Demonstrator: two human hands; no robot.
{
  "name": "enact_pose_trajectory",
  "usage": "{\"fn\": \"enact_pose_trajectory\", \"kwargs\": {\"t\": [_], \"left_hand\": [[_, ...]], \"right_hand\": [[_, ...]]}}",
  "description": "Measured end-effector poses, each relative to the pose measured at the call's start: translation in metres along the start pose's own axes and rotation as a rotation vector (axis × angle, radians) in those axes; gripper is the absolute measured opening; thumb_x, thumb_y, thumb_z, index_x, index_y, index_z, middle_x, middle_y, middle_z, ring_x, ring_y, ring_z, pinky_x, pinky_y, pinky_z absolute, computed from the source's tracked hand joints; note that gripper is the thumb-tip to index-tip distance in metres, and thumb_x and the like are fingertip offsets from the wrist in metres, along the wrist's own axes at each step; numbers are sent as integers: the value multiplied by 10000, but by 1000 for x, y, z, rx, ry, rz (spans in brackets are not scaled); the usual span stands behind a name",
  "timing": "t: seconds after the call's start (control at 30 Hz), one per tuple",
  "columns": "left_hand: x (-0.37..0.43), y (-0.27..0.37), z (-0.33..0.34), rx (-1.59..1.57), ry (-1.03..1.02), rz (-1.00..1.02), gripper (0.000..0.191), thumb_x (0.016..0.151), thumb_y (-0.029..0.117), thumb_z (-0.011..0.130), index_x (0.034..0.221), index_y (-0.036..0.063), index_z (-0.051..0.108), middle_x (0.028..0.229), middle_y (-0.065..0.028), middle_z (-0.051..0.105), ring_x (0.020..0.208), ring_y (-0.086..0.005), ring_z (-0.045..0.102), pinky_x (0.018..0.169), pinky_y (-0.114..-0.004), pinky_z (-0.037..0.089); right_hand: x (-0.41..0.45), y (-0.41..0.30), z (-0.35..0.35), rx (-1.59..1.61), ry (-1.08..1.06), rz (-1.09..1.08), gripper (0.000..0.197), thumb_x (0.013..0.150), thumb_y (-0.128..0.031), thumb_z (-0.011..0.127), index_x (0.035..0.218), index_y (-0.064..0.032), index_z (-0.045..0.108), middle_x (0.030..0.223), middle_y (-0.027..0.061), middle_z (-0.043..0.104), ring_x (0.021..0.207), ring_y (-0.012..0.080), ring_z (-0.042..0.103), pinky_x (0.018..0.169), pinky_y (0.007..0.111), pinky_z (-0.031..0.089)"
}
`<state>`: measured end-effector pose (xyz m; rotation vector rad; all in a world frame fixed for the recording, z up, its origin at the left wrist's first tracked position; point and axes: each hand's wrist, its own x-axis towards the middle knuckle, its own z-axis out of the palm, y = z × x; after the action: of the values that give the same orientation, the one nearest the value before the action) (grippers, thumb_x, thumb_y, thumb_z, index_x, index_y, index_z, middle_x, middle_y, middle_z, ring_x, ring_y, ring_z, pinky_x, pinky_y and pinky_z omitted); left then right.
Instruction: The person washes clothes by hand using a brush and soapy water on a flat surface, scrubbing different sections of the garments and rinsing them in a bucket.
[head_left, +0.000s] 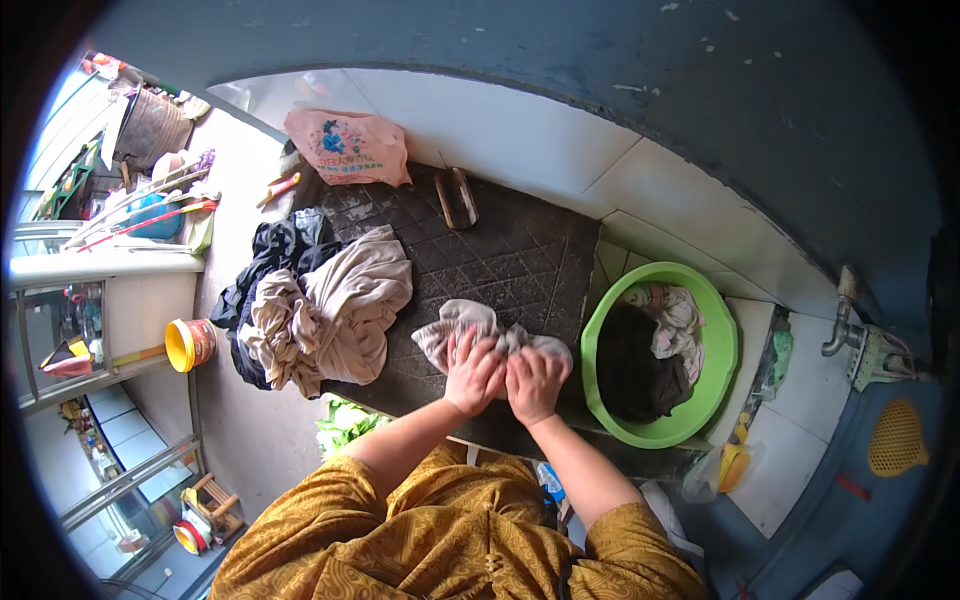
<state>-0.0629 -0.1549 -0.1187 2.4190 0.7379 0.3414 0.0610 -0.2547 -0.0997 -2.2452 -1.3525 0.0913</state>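
On a dark, grooved stone slab lies a bunched grey-beige cloth, and both of my hands grip it. My left hand presses on its middle part, fingers curled over the fabric. Close beside it, my right hand holds the right end. Part of the cloth is hidden beneath my fingers. To the left rests a heap of wet-looking laundry, with a beige garment in front of dark clothes. A green plastic basin stands right of my hands, holding a dark garment and a pale patterned cloth.
At the slab's back are a pink printed plastic bag and a trough-shaped holder. An orange-handled tool lies at the left corner. A metal tap projects from the right wall. A yellow bucket is at left.
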Motion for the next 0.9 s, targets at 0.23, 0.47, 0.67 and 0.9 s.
{"fn": "enact_pose_trajectory", "kwargs": {"t": [0.23, 0.47, 0.67, 0.9], "left_hand": [[163, -15, 12, -38, 96, -148, 211, 915, 263, 551, 879, 72, 632, 973, -118, 599, 1019, -335, 545, 954, -482, 353], [89, 7, -9, 123, 6, -291, 355, 938, 448, 518, 1074, 164, 682, 1523, -202, 343, 1480, -426, 133, 1109, -708, -9], [58, -32, 32, -94, 224, -29, 222, 894, 263, 599, 1033, 105, 668, 1129, -178, 564, 1105, -419, 505, 990, -555, 372], [144, -23, 11, 299, 37, -252, 347, 961, 375, 485, 1076, 91, 646, 1326, -158, 547, 1372, -362, 369, 1155, -640, 81]], "right_hand": [[133, 40, 50, -48, -194, 402, 220, 956, -299, 535, 1005, -141, 680, 993, 27, 675, 1015, 235, 605, 930, 486, 391], [75, 20, 9, -22, -20, 168, 227, 899, -337, 599, 1035, -167, 663, 1124, 1, 639, 1170, 213, 541, 1060, 567, 263], [47, 28, 55, -234, -71, -10, 262, 877, -327, 580, 1082, -185, 660, 1145, 30, 651, 1180, 243, 523, 1026, 568, 324], [116, 32, 56, -88, -5, 252, 178, 932, -278, 542, 1031, -183, 655, 1077, -22, 669, 1087, 191, 580, 1028, 531, 321]]}}
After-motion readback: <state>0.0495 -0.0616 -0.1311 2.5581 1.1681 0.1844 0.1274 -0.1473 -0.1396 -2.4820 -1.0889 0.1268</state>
